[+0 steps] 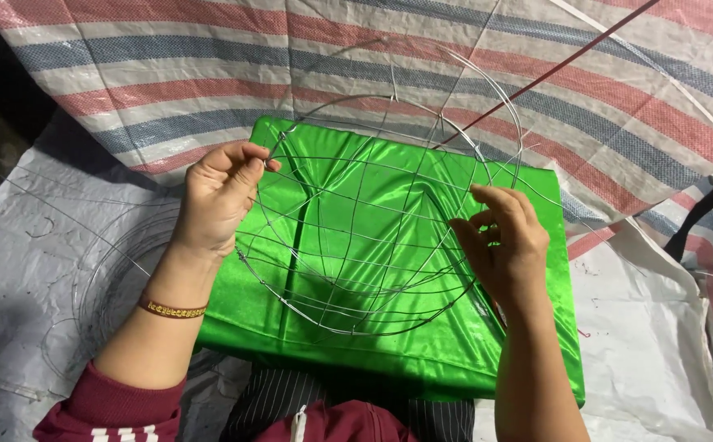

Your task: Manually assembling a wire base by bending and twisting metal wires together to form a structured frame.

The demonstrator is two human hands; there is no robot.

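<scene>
A round frame of thin metal wires point(356, 237) rests over a shiny green cushion point(422, 352) on my lap. My left hand point(219, 196) pinches the frame's left side near the cushion's far corner, fingers closed on the wire. My right hand point(503, 245) grips wires on the frame's right side, thumb and fingers curled around them. Larger wire hoops point(487, 90) rise from the frame toward the far side. A thin beaded bracelet point(172, 309) sits on my left wrist.
A striped red, blue and white tarp point(168, 74) covers the ground ahead. White plastic sheeting point(651, 327) lies at both sides. Loose coils of wire point(103, 270) lie at the left. A thin red rod point(561, 65) slants at upper right. A dark strap point(700, 213) lies at right.
</scene>
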